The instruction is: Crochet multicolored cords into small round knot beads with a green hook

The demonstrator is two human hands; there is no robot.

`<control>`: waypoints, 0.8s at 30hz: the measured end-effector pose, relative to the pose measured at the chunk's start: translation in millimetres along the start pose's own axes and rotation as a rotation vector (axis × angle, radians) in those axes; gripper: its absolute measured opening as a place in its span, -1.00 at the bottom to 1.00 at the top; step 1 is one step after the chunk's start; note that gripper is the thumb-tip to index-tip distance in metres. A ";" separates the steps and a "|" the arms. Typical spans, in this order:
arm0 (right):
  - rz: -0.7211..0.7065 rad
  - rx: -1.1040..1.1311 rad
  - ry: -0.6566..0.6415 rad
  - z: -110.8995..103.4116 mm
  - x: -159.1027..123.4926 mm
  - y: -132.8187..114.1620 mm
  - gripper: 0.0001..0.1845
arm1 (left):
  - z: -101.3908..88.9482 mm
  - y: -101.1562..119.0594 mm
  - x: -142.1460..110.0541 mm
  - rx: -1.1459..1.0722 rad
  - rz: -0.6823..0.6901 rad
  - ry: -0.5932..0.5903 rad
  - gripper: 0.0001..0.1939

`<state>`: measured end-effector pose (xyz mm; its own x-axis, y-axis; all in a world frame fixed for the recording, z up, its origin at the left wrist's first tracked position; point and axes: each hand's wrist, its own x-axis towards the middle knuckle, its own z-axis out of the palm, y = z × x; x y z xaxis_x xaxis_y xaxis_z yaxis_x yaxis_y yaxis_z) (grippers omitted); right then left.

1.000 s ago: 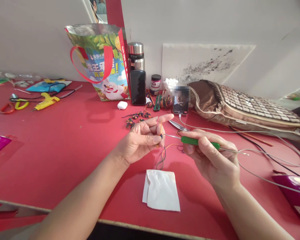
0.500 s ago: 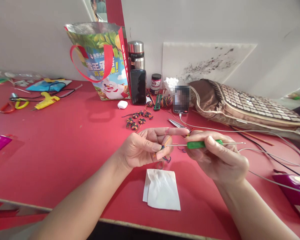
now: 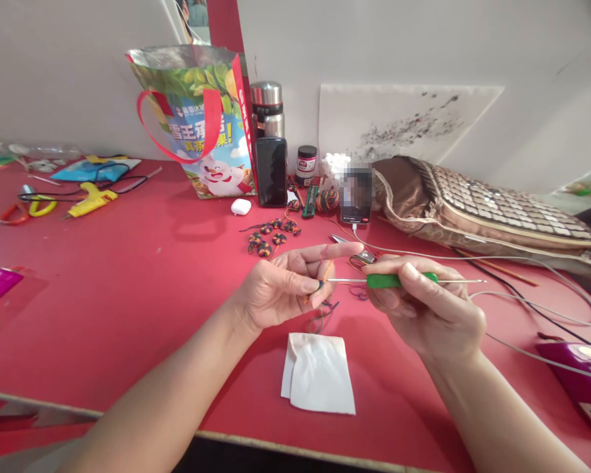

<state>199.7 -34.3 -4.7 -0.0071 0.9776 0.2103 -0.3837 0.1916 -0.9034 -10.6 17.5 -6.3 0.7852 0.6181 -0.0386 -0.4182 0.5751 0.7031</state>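
Note:
My right hand (image 3: 431, 302) grips the green handle of a crochet hook (image 3: 384, 281), whose thin metal shaft sticks out at both ends. Its left end meets a small piece of multicoloured crochet (image 3: 320, 286), pinched between the thumb and fingers of my left hand (image 3: 280, 289). Yarn runs up over the raised left index finger, which points right. Loose dark yarn (image 3: 320, 318) hangs below the left hand. Beyond the hands lie several small round crocheted pieces (image 3: 264, 248) in dark and orange yarn. Scissors (image 3: 362, 253) lie partly hidden behind the hands.
A folded white tissue (image 3: 322, 374) lies in front of me. At the back stand a shopping bag (image 3: 211, 131), a steel flask (image 3: 268, 108), a dark phone (image 3: 271, 172) and a charging phone (image 3: 356, 197). A yellow glue gun (image 3: 93, 198) is left; a cushion (image 3: 492, 203) and cables are right.
My left index finger has lifted slightly and drawn back from the right hand, opening a gap between them. The hook has barely moved, and the crochet piece stays pinched.

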 end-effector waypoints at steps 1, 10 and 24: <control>0.007 0.000 0.002 0.4 0.1 -0.4 -0.79 | -0.3 -0.1 0.0 0.001 0.000 0.000 -0.39; 0.068 0.029 -0.020 1.0 1.8 0.4 -0.76 | 2.2 0.1 0.9 -0.034 -0.064 -0.037 -0.33; 0.186 0.237 -0.083 2.4 1.0 12.1 -0.81 | 8.3 -7.8 -0.2 0.099 0.168 0.124 -0.51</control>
<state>192.8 -31.2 -14.6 -0.1686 0.9817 0.0880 -0.5729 -0.0249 -0.8192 -3.7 8.5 -5.8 0.6436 0.7653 0.0020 -0.4866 0.4072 0.7729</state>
